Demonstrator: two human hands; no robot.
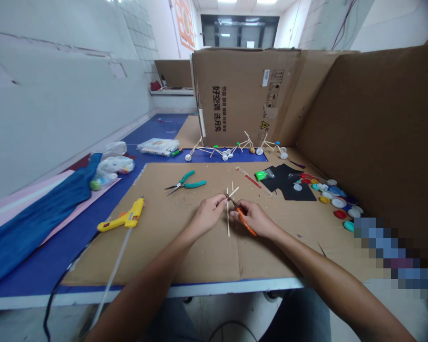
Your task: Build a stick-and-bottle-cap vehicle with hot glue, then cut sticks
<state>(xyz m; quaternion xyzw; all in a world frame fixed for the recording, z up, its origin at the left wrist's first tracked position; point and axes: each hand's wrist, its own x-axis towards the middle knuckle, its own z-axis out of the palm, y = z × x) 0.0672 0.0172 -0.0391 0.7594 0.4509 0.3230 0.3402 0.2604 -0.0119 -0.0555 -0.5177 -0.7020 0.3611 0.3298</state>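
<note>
At the middle of the cardboard, my left hand [210, 212] is closed in a pinch on a short pale wooden stick [234, 191]. My right hand [254, 218] grips orange-handled pliers [248, 225], whose slim dark jaws meet the stick right by my left fingertips. Whether the jaws bite into the wood is too small to tell. A longer thin stick [228, 223] lies upright in view between both hands, on the cardboard. Teal-handled needle-nose pliers [185, 184] lie spread apart beyond my left hand.
A yellow glue gun [131, 216] with its cord lies left. Stick models with bottle-cap wheels [225, 155] stand at the back. Black sheets [288, 180] and loose bottle caps [338, 203] lie right. A big cardboard box [242, 95] closes off the far side; plastic bags [114, 166] sit left.
</note>
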